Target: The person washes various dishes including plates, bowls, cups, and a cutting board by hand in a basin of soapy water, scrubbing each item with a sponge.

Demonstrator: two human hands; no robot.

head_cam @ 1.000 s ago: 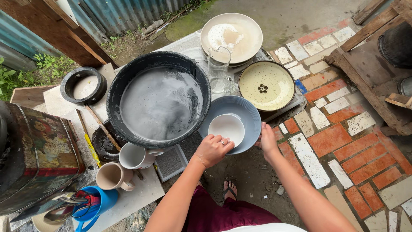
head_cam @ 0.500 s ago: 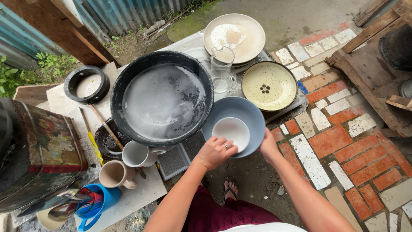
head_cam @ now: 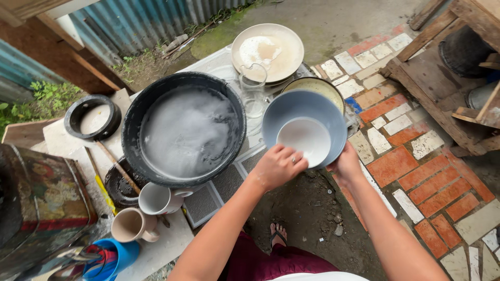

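Observation:
A small white bowl sits inside a larger blue-grey bowl, both lifted off the ground and tilted toward me. My left hand grips the near rim of the white bowl. My right hand holds the near right rim of the blue-grey bowl. The lifted bowls partly hide a cream speckled plate behind them.
A big black basin of soapy water stands to the left. Behind are a glass jug and stacked cream plates. White and beige mugs, a blue cup, a tin box lie left; wooden planks right.
Both hands have raised the stacked bowls up and to the right, away from the ground, so they now cover part of the speckled plate. The view shifted slightly.

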